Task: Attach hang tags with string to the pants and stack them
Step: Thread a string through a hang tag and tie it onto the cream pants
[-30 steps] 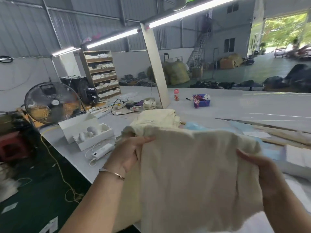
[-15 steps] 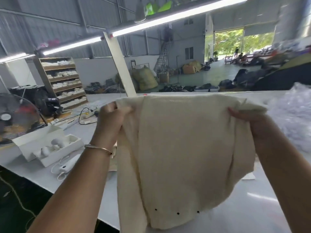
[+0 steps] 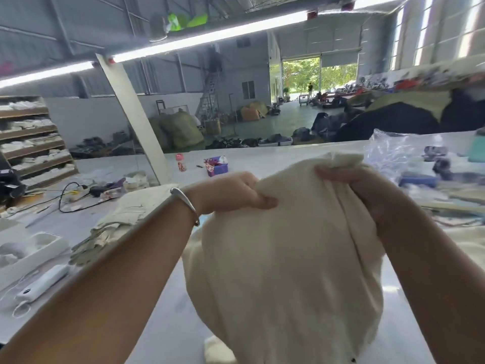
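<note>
Both hands hold the cream pants (image 3: 283, 258) up over the white table (image 3: 162, 324): left hand (image 3: 231, 193) has thumb & fingers pinched on the top edge, right hand (image 3: 351, 185) is clamped round a bunched fold of the same edge, rest of the cloth hanging down w/ its lower end near the tabletop. Fabric looks soft, light, floppy, no stiffness, so prob best gripped at the waistband w/ both hands spread. A stack of folded pants (image 3: 126, 214) lies on the table beside the left forearm; no hang tag visible.

A single head-worn wide-angle view looks forward and down, close over the white table (image 3: 168, 324).
</note>
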### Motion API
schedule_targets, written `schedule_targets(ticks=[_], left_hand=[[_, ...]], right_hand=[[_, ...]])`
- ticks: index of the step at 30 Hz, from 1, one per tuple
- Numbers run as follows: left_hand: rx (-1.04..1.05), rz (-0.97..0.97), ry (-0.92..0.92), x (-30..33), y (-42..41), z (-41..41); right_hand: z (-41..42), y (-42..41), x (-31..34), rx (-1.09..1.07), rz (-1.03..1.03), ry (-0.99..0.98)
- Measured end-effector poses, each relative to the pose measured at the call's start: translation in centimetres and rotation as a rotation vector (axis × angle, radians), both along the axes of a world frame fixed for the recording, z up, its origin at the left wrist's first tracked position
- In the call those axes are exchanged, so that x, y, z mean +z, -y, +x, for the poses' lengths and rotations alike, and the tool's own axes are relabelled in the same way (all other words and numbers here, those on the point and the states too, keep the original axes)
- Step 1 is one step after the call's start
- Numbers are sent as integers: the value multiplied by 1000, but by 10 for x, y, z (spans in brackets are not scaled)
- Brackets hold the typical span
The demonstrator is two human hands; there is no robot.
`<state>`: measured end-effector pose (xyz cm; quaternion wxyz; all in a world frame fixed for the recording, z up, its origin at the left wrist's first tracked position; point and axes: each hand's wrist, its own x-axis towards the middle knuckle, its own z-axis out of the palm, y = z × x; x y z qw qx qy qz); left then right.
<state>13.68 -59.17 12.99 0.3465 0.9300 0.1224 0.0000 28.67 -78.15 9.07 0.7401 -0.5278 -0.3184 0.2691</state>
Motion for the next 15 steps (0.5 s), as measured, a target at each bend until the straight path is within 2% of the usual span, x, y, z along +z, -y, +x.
schedule_targets(ticks=[2, 6, 8, 10, 15], left_hand=[[7, -230, -55, -8, 11, 22], [74, -494, 93, -27, 40, 71], [57, -608, 171, -26, 60, 90], [28, -718, 288, -16, 81, 99], [-17, -1035, 591, 13, 89, 92]], right_hand=[[21, 20, -17, -159, -103, 55], [52, 56, -64, -753, -563, 388], [46, 73, -86, -989, -579, 498], [31, 83, -105, -1051, -487, 513], [16, 88, -124, -861, -478, 479]])
